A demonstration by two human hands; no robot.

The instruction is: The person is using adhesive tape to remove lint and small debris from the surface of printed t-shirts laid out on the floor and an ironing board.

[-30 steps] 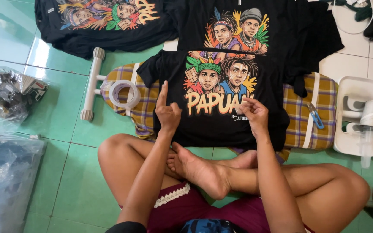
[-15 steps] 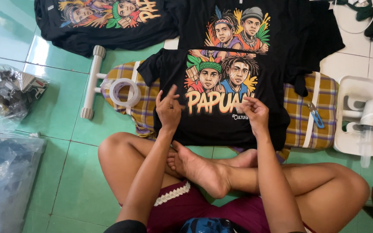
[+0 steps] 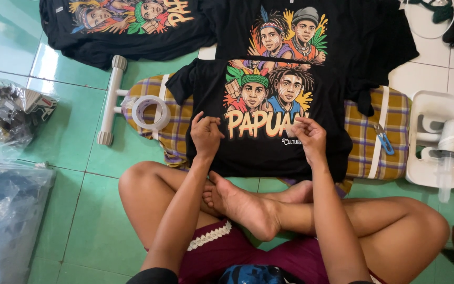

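A black shirt [image 3: 269, 152] with a colourful print is spread over a checked board [image 3: 366, 152], directly under both hands. The left hand [image 3: 206, 135] is laid on the cloth with fingers curled, apparently pinching a fold, though the grip is hard to make out. The right hand [image 3: 309, 138] is bent the same way on the print. A tape roll [image 3: 151, 112] lies left of the left hand; blue scissors [image 3: 383, 140] lie right of the right hand.

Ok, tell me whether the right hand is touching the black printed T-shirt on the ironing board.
Touching. In the head view the right hand lies on the black T-shirt, its fingertips pinching at the print's lower edge with no gap showing.
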